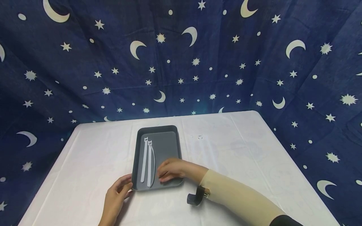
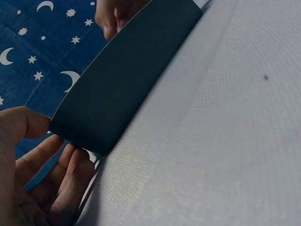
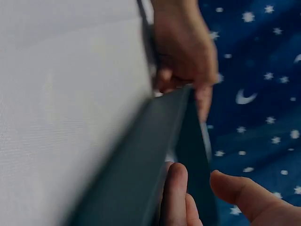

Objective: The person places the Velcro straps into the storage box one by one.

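Observation:
A dark grey tray (image 1: 167, 138) lies on the table. Inside, along its left side, are white cable ties (image 1: 149, 163) with slotted heads, two flat and one curving edge-on. My left hand (image 1: 116, 196) holds the tray's near left corner, thumb at the rim and fingertips against the outer wall, as the left wrist view shows. Over the near right part of the tray reaches my right hand (image 1: 171, 169), its fingers bent down just right of the ties. The right wrist view shows a gap between that thumb (image 3: 235, 188) and the fingers, with nothing held in it.
Right of the tray, more white ties (image 1: 200, 138) lie on the white cloth (image 1: 240, 163), hard to make out against it. A dark wrist camera (image 1: 195, 197) hangs under the right sleeve. Behind the table rises a blue curtain (image 1: 175, 56) with moons and stars.

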A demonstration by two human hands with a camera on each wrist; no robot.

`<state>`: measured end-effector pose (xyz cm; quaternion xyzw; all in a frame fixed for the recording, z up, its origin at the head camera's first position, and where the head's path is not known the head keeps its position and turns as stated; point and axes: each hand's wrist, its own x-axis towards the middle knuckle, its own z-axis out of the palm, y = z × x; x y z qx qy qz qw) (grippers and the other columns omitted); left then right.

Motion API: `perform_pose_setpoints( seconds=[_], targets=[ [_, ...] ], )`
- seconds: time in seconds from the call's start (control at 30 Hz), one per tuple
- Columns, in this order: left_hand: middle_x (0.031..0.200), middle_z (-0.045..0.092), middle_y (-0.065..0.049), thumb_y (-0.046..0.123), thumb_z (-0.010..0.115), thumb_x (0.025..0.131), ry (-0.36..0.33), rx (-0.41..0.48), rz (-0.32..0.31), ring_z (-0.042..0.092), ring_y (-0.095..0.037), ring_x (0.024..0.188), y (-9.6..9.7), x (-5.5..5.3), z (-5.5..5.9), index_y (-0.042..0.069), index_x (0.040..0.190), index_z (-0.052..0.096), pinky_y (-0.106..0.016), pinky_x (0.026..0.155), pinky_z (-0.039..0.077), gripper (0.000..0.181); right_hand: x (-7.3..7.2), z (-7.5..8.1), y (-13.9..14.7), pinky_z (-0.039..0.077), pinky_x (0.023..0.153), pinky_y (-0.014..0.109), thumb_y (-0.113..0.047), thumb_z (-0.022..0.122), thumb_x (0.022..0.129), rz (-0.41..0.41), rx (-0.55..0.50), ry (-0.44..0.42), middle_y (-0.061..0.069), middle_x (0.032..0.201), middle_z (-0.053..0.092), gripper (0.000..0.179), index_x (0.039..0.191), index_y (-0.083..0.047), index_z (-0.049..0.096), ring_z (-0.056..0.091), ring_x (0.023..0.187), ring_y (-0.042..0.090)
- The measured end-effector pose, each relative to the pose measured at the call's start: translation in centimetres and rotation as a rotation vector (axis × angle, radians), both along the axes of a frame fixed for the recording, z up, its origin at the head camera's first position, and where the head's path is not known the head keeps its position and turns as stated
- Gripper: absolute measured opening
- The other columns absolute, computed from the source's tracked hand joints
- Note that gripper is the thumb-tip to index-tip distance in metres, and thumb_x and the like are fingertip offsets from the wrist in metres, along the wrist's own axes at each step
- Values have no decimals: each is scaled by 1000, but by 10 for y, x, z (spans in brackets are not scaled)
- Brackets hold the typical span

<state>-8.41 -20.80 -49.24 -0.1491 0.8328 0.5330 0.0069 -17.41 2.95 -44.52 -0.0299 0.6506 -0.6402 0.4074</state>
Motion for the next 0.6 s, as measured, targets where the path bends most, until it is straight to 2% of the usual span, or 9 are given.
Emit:
perform_pose_setpoints(
  seconds=[0.13,0.33,0.5,0.6],
  targets=[
    [123,66,-15,28,62,96,0,-5,4,68,-15,103,1,0,-1,12,129,61,-25,78,62,36,3,14,19,64,75,29,4,63,88,-32,-22,59,18,92,69,33,119,15,58,68,71,15],
    [122,67,-15,29,62,96,3,-17,4,68,-16,102,2,-1,-2,12,128,62,-25,78,62,36,7,45,73,63,78,32,-3,62,91,-62,-22,170,28,109,68,42,127,17,52,70,79,15],
    [122,67,-15,26,61,96,1,-16,3,67,-9,99,1,-2,-2,12,129,61,-24,77,62,35,12,60,123,63,79,34,-10,66,91,-171,142,326,25,109,70,40,123,13,56,71,84,17],
    [124,66,-15,26,60,97,0,-15,-2,68,-14,102,1,-2,0,12,129,61,-23,78,62,35,14,63,147,63,79,36,-13,69,90,-240,293,409,24,108,70,41,122,10,58,72,85,21]
  ],
)
